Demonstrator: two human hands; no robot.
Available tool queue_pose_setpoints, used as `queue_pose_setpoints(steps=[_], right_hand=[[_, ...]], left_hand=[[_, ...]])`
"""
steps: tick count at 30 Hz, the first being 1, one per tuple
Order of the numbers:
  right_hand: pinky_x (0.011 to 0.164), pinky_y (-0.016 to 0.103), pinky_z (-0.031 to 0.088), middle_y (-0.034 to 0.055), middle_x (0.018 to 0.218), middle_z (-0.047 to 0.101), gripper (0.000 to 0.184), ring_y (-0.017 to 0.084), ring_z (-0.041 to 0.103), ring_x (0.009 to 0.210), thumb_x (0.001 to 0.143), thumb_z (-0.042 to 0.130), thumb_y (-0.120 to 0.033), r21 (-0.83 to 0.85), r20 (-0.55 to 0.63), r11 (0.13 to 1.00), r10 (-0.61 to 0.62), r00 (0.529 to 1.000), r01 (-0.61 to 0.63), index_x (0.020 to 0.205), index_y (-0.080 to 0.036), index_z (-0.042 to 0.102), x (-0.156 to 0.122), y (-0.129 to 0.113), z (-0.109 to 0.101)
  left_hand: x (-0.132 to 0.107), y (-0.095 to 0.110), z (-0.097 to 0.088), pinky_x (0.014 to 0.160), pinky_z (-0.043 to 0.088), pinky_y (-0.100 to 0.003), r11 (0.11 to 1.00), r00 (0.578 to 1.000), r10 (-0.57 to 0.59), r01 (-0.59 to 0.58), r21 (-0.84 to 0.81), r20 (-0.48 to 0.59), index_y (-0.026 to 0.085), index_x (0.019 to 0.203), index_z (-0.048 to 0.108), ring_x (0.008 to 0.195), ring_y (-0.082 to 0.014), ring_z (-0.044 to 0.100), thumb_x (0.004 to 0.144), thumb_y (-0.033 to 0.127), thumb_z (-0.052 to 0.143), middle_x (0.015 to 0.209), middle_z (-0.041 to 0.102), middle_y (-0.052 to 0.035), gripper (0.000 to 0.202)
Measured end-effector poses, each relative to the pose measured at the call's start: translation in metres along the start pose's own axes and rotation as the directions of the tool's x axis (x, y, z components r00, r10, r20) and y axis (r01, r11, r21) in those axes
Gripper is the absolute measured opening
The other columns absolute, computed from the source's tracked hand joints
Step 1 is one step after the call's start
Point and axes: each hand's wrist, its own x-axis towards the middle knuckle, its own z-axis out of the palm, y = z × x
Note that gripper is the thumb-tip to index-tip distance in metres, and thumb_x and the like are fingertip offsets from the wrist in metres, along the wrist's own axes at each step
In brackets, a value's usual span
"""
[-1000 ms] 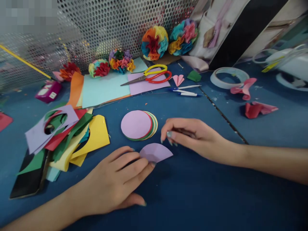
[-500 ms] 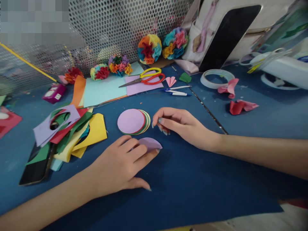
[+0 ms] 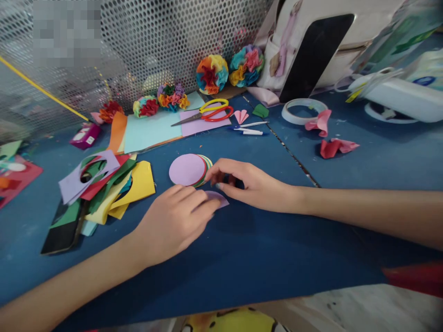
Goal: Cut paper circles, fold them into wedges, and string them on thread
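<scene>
My left hand (image 3: 175, 221) lies flat on a folded lilac paper half-circle (image 3: 218, 198), fingers stretched out and pressing it onto the blue table (image 3: 263, 249). Only the paper's right tip shows past the fingers. My right hand (image 3: 242, 182) hovers just right of it, fingers curled with the tips close to the paper; nothing shows between them. Right behind both hands lies a stack of coloured paper circles (image 3: 188, 169) with a lilac one on top.
A pile of cut paper scraps (image 3: 104, 184) lies at left over a dark phone (image 3: 64, 230). Coloured sheets (image 3: 152, 129), scissors (image 3: 207, 113), pens (image 3: 247, 129), paper flowers (image 3: 212, 73) and a tape roll (image 3: 302, 110) sit further back. Crumpled pink pieces (image 3: 334, 146) lie at right.
My left hand slid further over the folded half-circle, hiding most of it. My right hand moved left and closer to it. The view has tilted and shifted.
</scene>
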Motion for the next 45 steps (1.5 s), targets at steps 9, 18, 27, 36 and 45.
queue_pose_setpoints(steps=[9,18,27,36,45], right_hand=[[0.088,0.033,0.054,0.004,0.112,0.072,0.045,0.019,0.066,0.101,0.087,0.075,-0.018,-0.094,0.102,0.994,-0.042,0.994,0.052,0.13,-0.023,0.062,-0.002,0.002,0.002],[0.079,0.026,0.053,0.0027,0.095,0.073,0.011,0.014,0.067,0.086,0.097,0.062,-0.01,-0.13,0.005,0.952,-0.28,0.96,0.278,0.098,-0.02,0.067,-0.007,-0.006,0.001],[0.086,0.03,0.053,0.0014,0.096,0.077,0.014,0.016,0.073,0.093,0.099,0.058,-0.011,-0.351,0.074,0.896,-0.264,0.962,0.273,0.096,-0.021,0.067,-0.006,-0.002,0.003],[0.09,0.031,0.05,0.0024,0.098,0.07,0.006,0.017,0.065,0.099,0.096,0.071,-0.018,-0.15,0.166,0.986,-0.047,0.985,0.072,0.092,-0.021,0.067,0.001,-0.001,0.0],[0.083,0.028,0.048,0.0026,0.096,0.068,0.005,0.015,0.06,0.09,0.101,0.065,-0.02,-0.192,0.185,0.979,-0.033,0.982,0.069,0.096,-0.021,0.067,0.005,-0.004,0.0]], left_hand=[[-0.019,-0.008,0.009,0.085,0.049,-0.041,0.939,0.947,-0.32,0.313,-0.14,-0.027,0.019,0.116,0.063,0.101,-0.0278,0.065,0.099,0.04,0.067,0.11,0.068,-0.0082,0.028],[-0.016,-0.009,0.004,0.086,0.044,-0.037,0.958,0.951,-0.236,0.193,-0.212,-0.199,0.021,0.089,0.059,0.085,-0.0168,0.066,0.098,0.009,0.06,0.093,0.077,0.0007,0.015],[-0.021,-0.023,0.011,0.093,0.046,-0.041,0.991,0.972,0.018,0.013,0.131,-0.234,0.018,0.1,0.07,0.09,-0.0194,0.07,0.103,0.017,0.059,0.108,0.082,-0.002,0.011],[-0.036,-0.03,0.01,0.099,0.049,-0.039,0.996,0.986,0.029,-0.042,-0.076,-0.163,0.011,0.112,0.074,0.1,-0.0211,0.07,0.109,0.026,0.047,0.108,0.079,-0.0077,0.031],[-0.042,-0.028,0.014,0.1,0.05,-0.042,0.987,0.978,-0.006,-0.027,-0.158,-0.208,0.015,0.109,0.073,0.1,-0.022,0.069,0.103,0.012,0.05,0.108,0.079,-0.0031,0.024]])
